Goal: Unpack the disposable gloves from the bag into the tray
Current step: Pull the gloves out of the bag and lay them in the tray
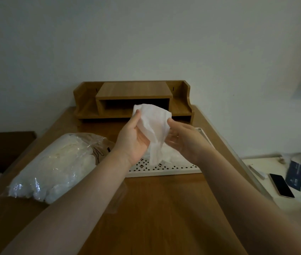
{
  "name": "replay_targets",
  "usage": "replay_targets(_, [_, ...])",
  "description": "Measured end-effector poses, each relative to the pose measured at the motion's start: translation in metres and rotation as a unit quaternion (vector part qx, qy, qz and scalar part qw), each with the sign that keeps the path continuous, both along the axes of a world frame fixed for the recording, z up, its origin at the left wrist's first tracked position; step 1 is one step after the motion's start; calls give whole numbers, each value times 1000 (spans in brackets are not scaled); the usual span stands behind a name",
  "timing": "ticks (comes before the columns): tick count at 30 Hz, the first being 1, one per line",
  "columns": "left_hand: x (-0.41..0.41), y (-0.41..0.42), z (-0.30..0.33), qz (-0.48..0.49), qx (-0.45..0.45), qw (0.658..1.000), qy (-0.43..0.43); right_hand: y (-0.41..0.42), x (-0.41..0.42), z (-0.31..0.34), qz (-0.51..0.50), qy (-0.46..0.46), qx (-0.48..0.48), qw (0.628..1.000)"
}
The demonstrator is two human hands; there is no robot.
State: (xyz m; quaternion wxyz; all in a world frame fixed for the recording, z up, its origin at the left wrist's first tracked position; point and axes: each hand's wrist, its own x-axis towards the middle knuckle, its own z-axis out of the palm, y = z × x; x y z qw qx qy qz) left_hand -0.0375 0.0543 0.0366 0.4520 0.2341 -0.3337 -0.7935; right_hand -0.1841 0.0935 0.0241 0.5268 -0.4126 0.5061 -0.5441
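Observation:
A thin white disposable glove [154, 129] hangs between both hands above the white perforated tray [164, 171]. My left hand [132, 139] pinches its left edge, palm up. Its right edge is gripped by my right hand [182, 138]. More crumpled gloves [171, 156] lie in the tray below. At the left of the wooden table lies the clear plastic bag [57, 164], bulging with several gloves.
A wooden desk organiser [133, 100] stands at the table's far edge against the wall. To the right, a white surface holds a phone [281, 184], a dark blue packet [295, 178] and other clutter. A clear plastic piece [117, 197] lies under my left forearm.

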Motion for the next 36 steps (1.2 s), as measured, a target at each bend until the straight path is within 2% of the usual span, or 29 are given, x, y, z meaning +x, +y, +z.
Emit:
replay_targets(4, [6,-2,-9,-40,-12,997,69,-6,-10,6,-4,21,-76,997])
replay_targets(8, [12,-10,-18,-73,24,993,94,-6,-32,11,44,88,-62,993])
replay_targets(11, [10,-21,-25,-92,30,994,51,-10,-51,16,113,162,-26,980])
replay_targets(13, [7,-27,-28,-111,37,993,2,-16,-62,16,148,179,1,973])
replay_targets(16, [1,-39,-34,-105,70,991,-42,-30,-77,13,187,185,47,964])
replay_targets(19, [-3,-50,-39,-114,72,986,-102,-40,-85,9,312,139,119,932])
replay_targets(21, [-4,-55,-42,-160,22,961,-226,-47,-88,10,397,76,162,900])
replay_targets(23, [-5,-59,-42,-212,-35,906,-364,-55,-89,10,466,52,170,867])
replay_targets(24, [-6,-60,-41,-227,-64,883,-407,-59,-89,11,501,50,168,847])
replay_targets(25, [-7,-63,-39,-238,-103,866,-428,-63,-88,13,530,47,168,830])
replay_targets(27, [-10,-67,-35,-269,-195,859,-390,-67,-87,13,564,18,169,808])
replay_targets(30, [-14,-69,-31,-342,-233,845,-339,-70,-87,14,580,-24,156,799])
replay_targets(33, [-19,-74,-34,-349,-245,802,-419,-78,-95,9,552,23,146,821])
replay_targets(36, [-12,-82,-36,-330,-285,760,-483,-78,-109,5,495,126,201,836])
